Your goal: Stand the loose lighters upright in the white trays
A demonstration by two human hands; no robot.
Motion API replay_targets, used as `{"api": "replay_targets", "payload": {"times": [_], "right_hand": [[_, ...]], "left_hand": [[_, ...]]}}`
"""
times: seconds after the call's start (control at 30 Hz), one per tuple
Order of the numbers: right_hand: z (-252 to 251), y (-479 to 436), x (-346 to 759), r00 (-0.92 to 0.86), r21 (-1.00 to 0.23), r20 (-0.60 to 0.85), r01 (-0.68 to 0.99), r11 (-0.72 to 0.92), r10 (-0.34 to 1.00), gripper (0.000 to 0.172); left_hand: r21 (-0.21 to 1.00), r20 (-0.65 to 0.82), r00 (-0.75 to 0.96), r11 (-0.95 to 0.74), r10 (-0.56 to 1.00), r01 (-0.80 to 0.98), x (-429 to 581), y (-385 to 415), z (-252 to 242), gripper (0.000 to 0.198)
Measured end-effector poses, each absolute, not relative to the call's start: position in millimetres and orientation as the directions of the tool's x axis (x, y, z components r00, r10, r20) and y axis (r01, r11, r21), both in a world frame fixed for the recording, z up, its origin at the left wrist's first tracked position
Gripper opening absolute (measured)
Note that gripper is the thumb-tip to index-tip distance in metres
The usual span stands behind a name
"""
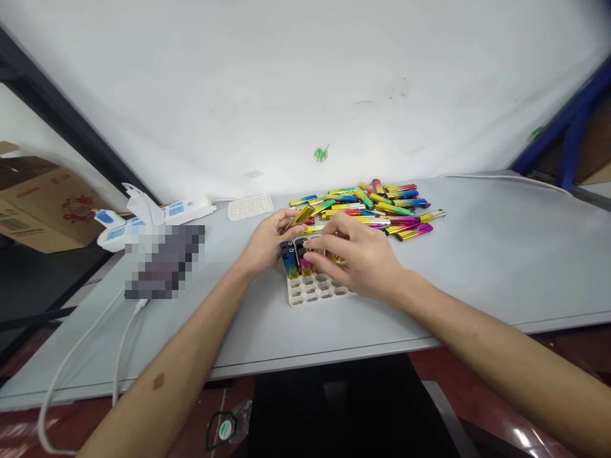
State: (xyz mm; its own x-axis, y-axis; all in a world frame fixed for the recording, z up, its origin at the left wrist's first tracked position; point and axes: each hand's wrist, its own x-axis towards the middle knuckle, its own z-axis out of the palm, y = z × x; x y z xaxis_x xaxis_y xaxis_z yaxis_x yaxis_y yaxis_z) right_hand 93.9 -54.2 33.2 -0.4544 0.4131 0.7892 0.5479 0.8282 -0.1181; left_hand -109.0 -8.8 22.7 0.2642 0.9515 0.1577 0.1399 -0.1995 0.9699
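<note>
My left hand [270, 238] is closed around a gold-yellow metallic lighter [301, 215], which tilts up between thumb and fingers. In front of it stands a cream tray with holes [310, 294]. Several lighters with black tops, among them a blue-and-yellow one [290, 264], stand upright in the tray's far rows. My right hand [358, 254] reaches over the tray from the right, with thumb and fingertips closed on the top of a pink-and-yellow lighter [305, 266]. That hand hides the tray's right part. Behind both hands lies a loose pile of shiny multicoloured lighters [367, 207].
A second cream tray [251, 207] lies at the back left. Beside it are a white power strip [191, 208] with plugs, a blurred-out dark device [165, 264] and a white cable [121, 337]. A cardboard box [52, 203] stands left; a white wall rises behind the table [501, 254].
</note>
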Motion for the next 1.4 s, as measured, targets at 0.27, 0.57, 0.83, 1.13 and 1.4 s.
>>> {"api": "replay_targets", "payload": {"times": [0.27, 0.57, 0.83, 1.13, 1.4], "right_hand": [[31.7, -26.2, 102.4, -0.200, -0.481, 0.718, 0.551, 0.682, 0.667, 0.013], [24.3, 3.7, 118.7, -0.273, -0.950, 0.220, 0.158, 0.269, 0.937, 0.021], [9.2, 18.2, 118.5, -0.487, -0.926, 0.283, 0.084, 0.367, 0.826, 0.014], [17.7, 13.2, 116.3, -0.408, -0.962, 0.217, 0.063, 0.264, 0.887, 0.019], [27.4, 9.5, 121.1, -0.352, -0.985, 0.021, -0.166, -0.040, 0.936, 0.040]], "left_hand": [[0.942, 0.208, 0.241, -0.260, 0.948, 0.213, -110.8, -7.0, 20.9, 0.035], [0.868, 0.262, 0.198, -0.320, 0.945, 0.379, -113.8, -5.1, 21.2, 0.030], [0.942, 0.193, 0.278, -0.257, 0.941, 0.216, -107.4, -9.5, 22.8, 0.040], [0.609, 0.395, 0.330, -0.513, 0.858, 0.605, -116.8, 0.3, 14.4, 0.029], [0.303, 0.325, 0.514, -0.603, 0.793, 0.738, -130.8, 12.9, 4.3, 0.043]]}}
